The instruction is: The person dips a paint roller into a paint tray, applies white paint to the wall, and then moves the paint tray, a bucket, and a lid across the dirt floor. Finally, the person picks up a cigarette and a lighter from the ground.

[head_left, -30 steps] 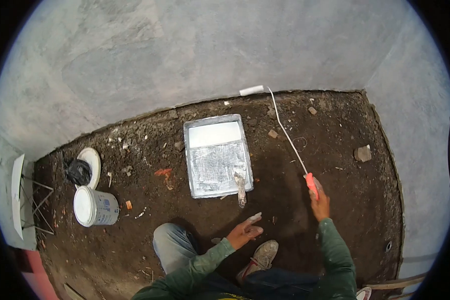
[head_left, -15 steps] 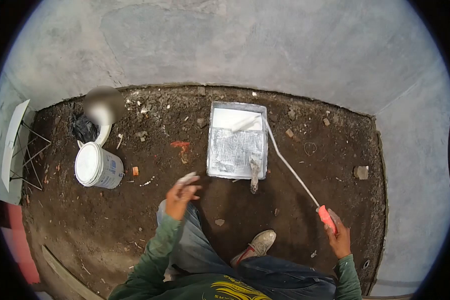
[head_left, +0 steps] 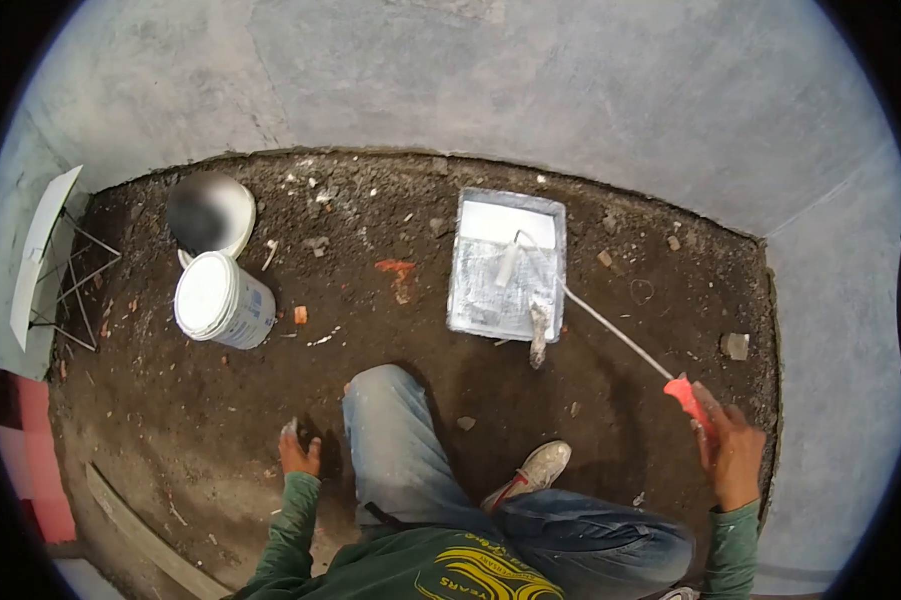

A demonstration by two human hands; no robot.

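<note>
My right hand (head_left: 730, 452) is closed round the orange handle of a paint roller (head_left: 615, 334). Its thin bent rod reaches up and left to a narrow white roller head, which is over the sloped part of a paint tray (head_left: 454, 290). White paint (head_left: 510, 222) fills the tray's far end. A paint-covered brush (head_left: 538, 335) lies across the tray's near right edge, its handle sticking out past the rim. My left hand (head_left: 300, 455) hangs over the dirt, left of my knee, with loosely bent fingers apart and nothing in it.
A white paint bucket (head_left: 240, 305) stands on the dirt floor to the left, with a round white lid-like piece (head_left: 242, 215) behind it, partly blurred. A white panel on thin metal legs (head_left: 45, 255) leans farther left. Grey walls (head_left: 450, 80) enclose the floor. A plank (head_left: 150, 540) lies lower left.
The roller head has moved from the paint's edge down onto the tray's slope. My right hand has drawn back to the right. My left hand has dropped lower and left, away from the tray.
</note>
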